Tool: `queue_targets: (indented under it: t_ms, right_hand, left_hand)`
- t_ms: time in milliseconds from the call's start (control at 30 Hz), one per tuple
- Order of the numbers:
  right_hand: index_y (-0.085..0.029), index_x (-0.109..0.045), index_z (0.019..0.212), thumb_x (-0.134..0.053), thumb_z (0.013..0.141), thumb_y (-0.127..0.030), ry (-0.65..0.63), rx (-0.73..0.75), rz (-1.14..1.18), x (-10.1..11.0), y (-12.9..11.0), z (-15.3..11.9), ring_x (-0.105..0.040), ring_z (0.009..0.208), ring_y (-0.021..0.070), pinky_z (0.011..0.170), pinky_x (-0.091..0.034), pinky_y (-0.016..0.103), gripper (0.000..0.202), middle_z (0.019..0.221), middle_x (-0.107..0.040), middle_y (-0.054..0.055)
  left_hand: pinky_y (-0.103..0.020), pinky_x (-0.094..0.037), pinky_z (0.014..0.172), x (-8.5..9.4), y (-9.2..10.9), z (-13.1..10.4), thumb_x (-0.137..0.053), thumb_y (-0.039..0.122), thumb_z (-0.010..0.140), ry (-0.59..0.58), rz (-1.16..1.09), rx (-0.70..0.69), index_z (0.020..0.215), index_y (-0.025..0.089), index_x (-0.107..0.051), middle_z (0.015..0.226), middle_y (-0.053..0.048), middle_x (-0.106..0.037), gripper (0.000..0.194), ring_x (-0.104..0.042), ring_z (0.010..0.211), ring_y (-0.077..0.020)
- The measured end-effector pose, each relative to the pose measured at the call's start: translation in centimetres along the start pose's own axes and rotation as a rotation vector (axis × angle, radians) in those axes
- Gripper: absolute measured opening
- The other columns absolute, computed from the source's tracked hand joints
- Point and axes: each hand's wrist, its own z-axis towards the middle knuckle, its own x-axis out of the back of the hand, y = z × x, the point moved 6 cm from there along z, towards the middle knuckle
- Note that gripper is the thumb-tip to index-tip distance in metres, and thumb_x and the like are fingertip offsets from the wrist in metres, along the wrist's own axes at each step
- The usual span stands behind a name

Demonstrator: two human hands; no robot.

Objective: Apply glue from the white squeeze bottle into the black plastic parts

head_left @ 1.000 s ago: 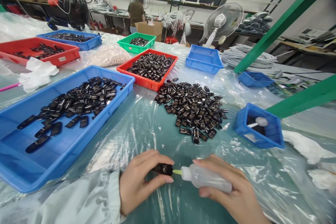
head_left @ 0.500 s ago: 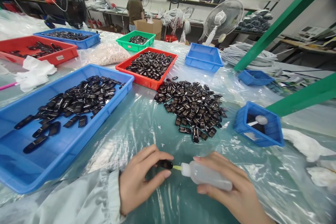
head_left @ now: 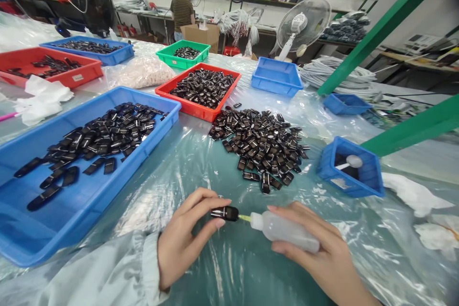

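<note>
Between thumb and fingers, my left hand (head_left: 193,234) pinches a small black plastic casing (head_left: 228,213), its longer face turned up. My right hand (head_left: 315,244) is wrapped round a translucent squeeze bottle (head_left: 287,232) that lies nearly level. The bottle's thin yellowish nozzle points left and its tip meets the right end of the casing; whether any liquid comes out cannot be seen. Just beyond both hands, a heap of similar black casings (head_left: 261,143) lies on the plastic-covered table (head_left: 172,172).
At the left stands a long blue tray (head_left: 89,201) with black pieces. Behind are a red tray (head_left: 193,110) and a green tray (head_left: 175,60), both holding parts. A small blue bin (head_left: 349,186) with a spoon stands right, near green posts (head_left: 412,126). Another person (head_left: 182,12) is far back.
The left hand has risen slightly and rolled the casing, so more of its face shows. The bottle has shifted a little right, its nozzle still at the casing's end.
</note>
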Motion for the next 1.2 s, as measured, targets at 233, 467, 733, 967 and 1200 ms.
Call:
queue_targets:
  t_ms: [233, 467, 733, 967, 1200]
  right_hand:
    - [-0.027, -0.067, 0.102, -0.061, 0.087, -0.050, 0.049, -0.039, -0.044, 0.0, 0.2, -0.3, -0.058, 0.062, 0.0149, 0.055, -0.049, 0.023, 0.028, 0.080, -0.065, -0.001]
    - [-0.032, -0.067, 0.101, -0.059, 0.089, -0.051, 0.086, -0.106, -0.078, -0.6, 0.6, -1.1, -0.068, 0.073, 0.0140, 0.062, -0.054, 0.017, 0.024, 0.087, -0.072, -0.005]
    - [-0.028, -0.074, 0.092, -0.060, 0.084, -0.058, 0.044, -0.159, 0.027, -0.3, 0.8, -0.1, -0.065, 0.060, 0.0196, 0.046, -0.053, 0.025, 0.034, 0.080, -0.072, 0.002]
    - [-0.028, -0.073, 0.089, -0.060, 0.084, -0.058, 0.011, -0.123, 0.025, 0.0, 0.4, 0.5, -0.065, 0.062, 0.0207, 0.047, -0.052, 0.026, 0.034, 0.077, -0.071, 0.002]
    - [-0.027, -0.073, 0.093, -0.062, 0.083, -0.056, -0.046, -0.122, 0.056, 0.2, 0.7, 0.2, -0.064, 0.061, 0.0188, 0.047, -0.051, 0.025, 0.032, 0.074, -0.067, 0.002]
  left_hand:
    - [-0.025, -0.042, 0.088, 0.2, 0.3, 0.0, -0.049, 0.020, 0.095, 0.005, 0.033, -0.011, 0.117, 0.034, -0.054, 0.111, 0.000, -0.050, 0.027, -0.051, 0.102, -0.0147]
    - [-0.028, -0.044, 0.085, 0.4, 0.5, 0.0, -0.049, 0.020, 0.095, 0.033, 0.043, -0.027, 0.116, 0.031, -0.056, 0.109, -0.003, -0.052, 0.024, -0.053, 0.100, -0.0167]
    - [-0.027, -0.043, 0.085, 0.3, 0.4, -0.2, -0.049, 0.019, 0.095, 0.022, 0.023, -0.051, 0.116, 0.029, -0.057, 0.110, -0.005, -0.052, 0.025, -0.052, 0.100, -0.0178]
    - [-0.026, -0.042, 0.085, 0.2, 0.6, -0.3, -0.048, 0.017, 0.095, 0.000, 0.045, -0.078, 0.117, 0.029, -0.056, 0.109, -0.004, -0.052, 0.026, -0.051, 0.100, -0.0176]
    - [-0.026, -0.043, 0.085, 0.1, 0.8, -0.3, -0.047, 0.018, 0.096, -0.016, 0.064, -0.105, 0.117, 0.028, -0.055, 0.109, -0.004, -0.053, 0.025, -0.052, 0.100, -0.0174]
